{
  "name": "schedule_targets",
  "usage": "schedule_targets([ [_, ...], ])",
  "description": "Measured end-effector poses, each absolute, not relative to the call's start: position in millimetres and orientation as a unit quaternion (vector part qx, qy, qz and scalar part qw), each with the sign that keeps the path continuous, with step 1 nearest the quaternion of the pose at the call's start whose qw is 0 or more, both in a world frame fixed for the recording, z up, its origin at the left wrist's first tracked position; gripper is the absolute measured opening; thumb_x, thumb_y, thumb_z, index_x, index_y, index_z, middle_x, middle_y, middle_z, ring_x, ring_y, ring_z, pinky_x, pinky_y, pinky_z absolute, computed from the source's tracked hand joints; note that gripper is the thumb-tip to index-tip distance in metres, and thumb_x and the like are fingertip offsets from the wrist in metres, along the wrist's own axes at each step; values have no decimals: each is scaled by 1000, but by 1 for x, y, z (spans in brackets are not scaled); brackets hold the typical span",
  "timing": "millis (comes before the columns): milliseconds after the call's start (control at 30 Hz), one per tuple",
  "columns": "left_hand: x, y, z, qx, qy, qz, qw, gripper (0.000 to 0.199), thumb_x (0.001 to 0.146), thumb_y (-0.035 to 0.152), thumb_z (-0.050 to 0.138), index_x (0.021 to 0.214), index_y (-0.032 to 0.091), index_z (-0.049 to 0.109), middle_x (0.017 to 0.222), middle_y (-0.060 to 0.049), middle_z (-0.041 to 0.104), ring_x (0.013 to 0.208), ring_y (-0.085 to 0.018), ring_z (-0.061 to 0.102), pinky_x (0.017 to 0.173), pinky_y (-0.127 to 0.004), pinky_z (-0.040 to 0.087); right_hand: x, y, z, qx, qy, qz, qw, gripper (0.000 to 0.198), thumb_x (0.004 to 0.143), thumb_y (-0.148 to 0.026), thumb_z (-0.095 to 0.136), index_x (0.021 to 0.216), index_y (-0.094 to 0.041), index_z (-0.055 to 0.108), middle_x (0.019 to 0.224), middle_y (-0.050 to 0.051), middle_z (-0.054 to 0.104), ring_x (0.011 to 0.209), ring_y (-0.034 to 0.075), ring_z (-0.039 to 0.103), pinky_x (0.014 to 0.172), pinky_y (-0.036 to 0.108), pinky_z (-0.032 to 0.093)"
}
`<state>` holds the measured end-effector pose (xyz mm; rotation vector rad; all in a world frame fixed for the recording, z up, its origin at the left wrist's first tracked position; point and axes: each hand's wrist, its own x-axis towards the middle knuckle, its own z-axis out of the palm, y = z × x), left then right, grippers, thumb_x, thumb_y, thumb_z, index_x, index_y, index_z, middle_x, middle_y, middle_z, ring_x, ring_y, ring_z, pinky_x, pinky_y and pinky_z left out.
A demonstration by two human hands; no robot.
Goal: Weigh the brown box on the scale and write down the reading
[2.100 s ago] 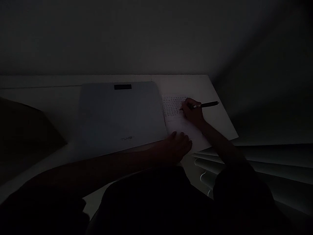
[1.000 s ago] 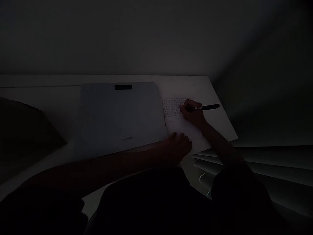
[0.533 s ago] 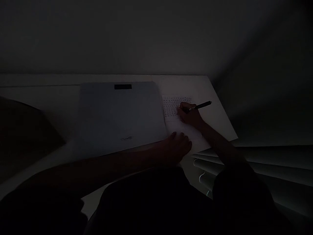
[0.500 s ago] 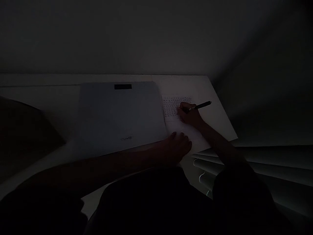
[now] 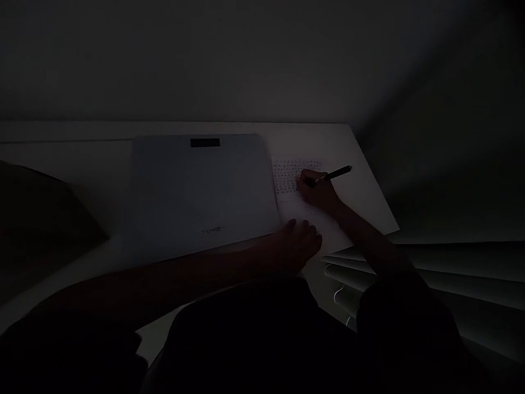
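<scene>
From the head camera, my only feed and a very dim one, I see the right hand (image 5: 320,191) with its fingers closed around a dark pen (image 5: 339,172) in a writing grip, thumb and index drawn in near the front end, the others folded underneath. The left hand (image 5: 299,247) has its fingers bent and side by side, the tips at the lower part of a sheet of paper (image 5: 292,210); it is too dark for me to tell whether they clasp anything or just rest there. The pen lies over the paper at a slant, its long axis running left to right: the back end sticks out past the hand, to the right and slightly away from the wearer, while the writing end points left and a little nearer, hidden by the fingers, so I can't make out whether it touches the paper. Rows of small marks fill the far part of the paper just beside that hand, too small for me to read. The right forearm comes in from the lower right, angled up to the wrist; the left one stretches in from the lower left, low along the near edge of a flat grey panel (image 5: 200,191) with a dark strip (image 5: 205,143) at its far side. The panel sits just left of the paper, both on the pale surface (image 5: 303,137), and dark slats (image 5: 451,279) show beyond its right end.
</scene>
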<state>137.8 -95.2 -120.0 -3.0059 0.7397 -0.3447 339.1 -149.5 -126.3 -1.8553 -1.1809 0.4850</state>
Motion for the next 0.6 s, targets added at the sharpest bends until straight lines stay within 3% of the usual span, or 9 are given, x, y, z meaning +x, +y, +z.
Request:
schedule_targets([
  [267, 138, -95, -117, -966, 237, -97, 1, 42, 104, 22, 37, 139, 5, 52, 131, -19, 61, 116, -34, 56, 93, -47, 45, 341, -148, -125, -741, -504, 167, 411, 40, 94, -42, 49, 66, -18, 36, 60, 0, 41, 59, 11, 40, 56, 26, 31],
  [600, 137, -94, -118, -965, 240, -102, 9, 44, 104, 23, 35, 142, 5, 50, 134, -20, 60, 118, -34, 56, 95, -48, 44, 340, -149, -128, -729, -474, 197, 453, 41, 94, -44, 52, 66, -18, 37, 59, 0, 42, 56, 10, 40, 52, 24, 31],
])
